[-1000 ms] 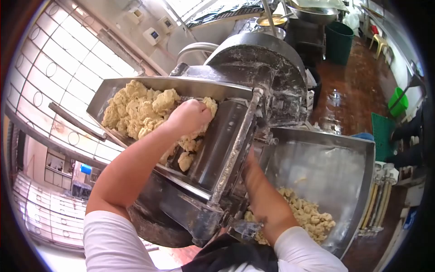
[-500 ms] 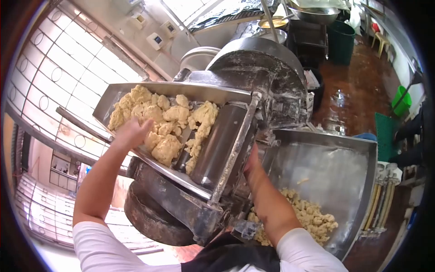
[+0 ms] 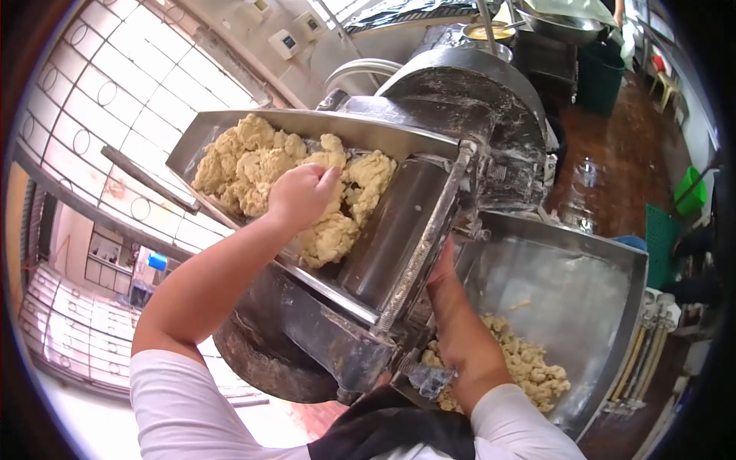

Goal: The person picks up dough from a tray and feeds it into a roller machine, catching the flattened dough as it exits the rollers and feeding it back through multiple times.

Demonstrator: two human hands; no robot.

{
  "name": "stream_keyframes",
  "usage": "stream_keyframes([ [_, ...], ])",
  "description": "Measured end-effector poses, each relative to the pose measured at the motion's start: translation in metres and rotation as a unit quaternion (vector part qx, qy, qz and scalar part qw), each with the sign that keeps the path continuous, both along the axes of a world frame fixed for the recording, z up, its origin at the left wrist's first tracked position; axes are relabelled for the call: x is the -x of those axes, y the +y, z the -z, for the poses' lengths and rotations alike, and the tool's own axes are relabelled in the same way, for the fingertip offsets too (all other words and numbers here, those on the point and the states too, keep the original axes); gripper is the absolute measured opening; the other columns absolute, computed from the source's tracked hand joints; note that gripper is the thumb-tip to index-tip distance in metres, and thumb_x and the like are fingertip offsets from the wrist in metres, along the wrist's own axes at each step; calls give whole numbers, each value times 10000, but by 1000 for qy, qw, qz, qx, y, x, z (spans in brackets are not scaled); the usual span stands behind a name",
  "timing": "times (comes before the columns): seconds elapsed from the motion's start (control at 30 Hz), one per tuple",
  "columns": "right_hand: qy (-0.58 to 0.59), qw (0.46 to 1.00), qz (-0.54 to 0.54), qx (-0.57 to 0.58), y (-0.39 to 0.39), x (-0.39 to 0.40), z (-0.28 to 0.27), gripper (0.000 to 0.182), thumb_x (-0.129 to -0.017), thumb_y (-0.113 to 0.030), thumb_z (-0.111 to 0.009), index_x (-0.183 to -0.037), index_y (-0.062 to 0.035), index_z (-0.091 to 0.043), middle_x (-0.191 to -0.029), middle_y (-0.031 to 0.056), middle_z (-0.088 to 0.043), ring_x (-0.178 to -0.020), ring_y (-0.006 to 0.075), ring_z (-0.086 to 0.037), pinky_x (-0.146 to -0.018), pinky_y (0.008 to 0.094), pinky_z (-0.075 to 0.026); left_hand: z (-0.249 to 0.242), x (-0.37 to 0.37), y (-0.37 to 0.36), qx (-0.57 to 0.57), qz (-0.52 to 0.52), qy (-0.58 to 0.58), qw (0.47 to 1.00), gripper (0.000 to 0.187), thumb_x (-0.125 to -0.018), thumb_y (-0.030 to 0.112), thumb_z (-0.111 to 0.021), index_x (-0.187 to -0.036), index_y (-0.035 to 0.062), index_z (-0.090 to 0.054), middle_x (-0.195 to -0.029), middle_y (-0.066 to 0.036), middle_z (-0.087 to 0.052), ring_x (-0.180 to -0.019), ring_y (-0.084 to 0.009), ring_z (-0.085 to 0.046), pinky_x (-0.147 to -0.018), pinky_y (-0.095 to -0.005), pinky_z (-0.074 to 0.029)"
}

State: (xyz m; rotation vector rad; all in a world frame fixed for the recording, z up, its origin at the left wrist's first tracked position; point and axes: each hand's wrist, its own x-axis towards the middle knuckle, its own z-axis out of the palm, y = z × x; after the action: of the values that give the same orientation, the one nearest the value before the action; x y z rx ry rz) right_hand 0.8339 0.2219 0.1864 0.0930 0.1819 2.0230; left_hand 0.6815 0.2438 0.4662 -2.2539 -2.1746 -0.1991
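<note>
Lumpy yellow dough (image 3: 249, 165) fills much of the steel hopper tray (image 3: 368, 132) on top of the roller machine. My left hand (image 3: 303, 195) is in among the lumps, closed, its curled fingers against the dough and partly hidden. Beside the dough lies the smooth metal roller (image 3: 399, 222), with several pieces close to its left side. My right hand (image 3: 441, 264) reaches under the machine's front bar (image 3: 429, 238); its fingers are hidden behind the frame. Below my right forearm, crumbly dough pieces (image 3: 529, 368) lie in the lower steel tray (image 3: 567, 284).
A large rounded machine guard (image 3: 475, 84) rises beyond the hopper. On the left are a barred window (image 3: 115, 100) and a wooden bar (image 3: 149, 180). A dark green bin (image 3: 600, 77), a bright green bucket (image 3: 690, 192) and metal bowls (image 3: 563, 29) stand farther back.
My left hand has moved right, from the hopper's near left edge to over the middle of the dough. Some dough has shifted toward the roller. My right hand stays below the bar.
</note>
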Motion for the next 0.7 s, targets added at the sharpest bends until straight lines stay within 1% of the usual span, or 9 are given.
stream_keyframes([
  [0.03,-20,999,3,31,0,3,0,549,-886,-549,-462,-1131,-88,-633,-1058,118,-671,-944,309,-646,-854,469,-515,2,-3,1,-8,20,20,1000,468,-911,464,-463,-889,54,-689,-832,-203,-659,-853,-371,-630,-772,-458,-475],
  [0.17,-2,1000,2,2,-2,-2,-2,535,-896,-531,-457,-1135,-84,-630,-1058,115,-671,-946,300,-646,-854,458,-517,9,-34,-4,19,53,7,998,456,-923,440,-459,-836,52,-680,-820,-201,-654,-853,-373,-625,-771,-458,-480],
  [0.33,-30,999,1,-12,-7,-19,-12,541,-906,-531,-438,-1153,-85,-621,-1085,117,-664,-977,302,-638,-880,465,-508,14,-59,-15,7,41,15,999,431,-935,425,-450,-797,72,-657,-780,-182,-651,-816,-365,-629,-736,-461,-485],
  [0.4,-31,1000,5,5,-8,-21,-11,549,-904,-539,-436,-1162,-90,-619,-1101,120,-659,-995,309,-631,-894,473,-500,21,-61,-11,-42,101,42,993,463,-936,438,-480,-726,45,-605,-693,-194,-599,-704,-393,-592,-633,-469,-456],
  [0.47,-31,999,8,21,-10,-24,-14,557,-901,-548,-435,-1171,-95,-617,-1116,123,-654,-1012,315,-624,-909,480,-492,24,-64,-4,-63,132,59,987,451,-933,436,-487,-731,52,-610,-699,-190,-604,-697,-393,-592,-623,-472,-455],
  [0.53,-19,1000,-2,2,-13,-27,-18,581,-900,-572,-424,-1189,-104,-611,-1139,127,-645,-1040,324,-611,-935,487,-474,28,-66,1,-84,164,76,980,439,-930,435,-493,-737,59,-614,-706,-186,-610,-690,-394,-592,-612,-474,-454],
  [0.57,-18,1000,1,1,-15,-27,-18,581,-900,-572,-424,-1189,-104,-611,-1139,127,-645,-1040,324,-611,-935,487,-474,30,-66,2,-98,152,72,981,417,-929,417,-502,-734,64,-611,-711,-184,-611,-689,-389,-596,-605,-470,-453],
  [0.63,-64,996,-26,63,-20,-26,-16,591,-902,-582,-419,-1191,-103,-612,-1143,128,-644,-1040,327,-610,-936,486,-473,33,-66,6,-115,146,67,980,396,-927,398,-510,-731,68,-608,-715,-183,-613,-687,-384,-600,-599,-466,-451],
  [0.7,-42,998,-21,47,-23,-21,-9,584,-899,-576,-441,-1196,-102,-607,-1142,127,-644,-1031,327,-615,-931,484,-478,32,-62,12,-59,49,-29,997,417,-944,414,-439,-831,71,-648,-798,-177,-654,-808,-360,-643,-696,-454,-488],
])
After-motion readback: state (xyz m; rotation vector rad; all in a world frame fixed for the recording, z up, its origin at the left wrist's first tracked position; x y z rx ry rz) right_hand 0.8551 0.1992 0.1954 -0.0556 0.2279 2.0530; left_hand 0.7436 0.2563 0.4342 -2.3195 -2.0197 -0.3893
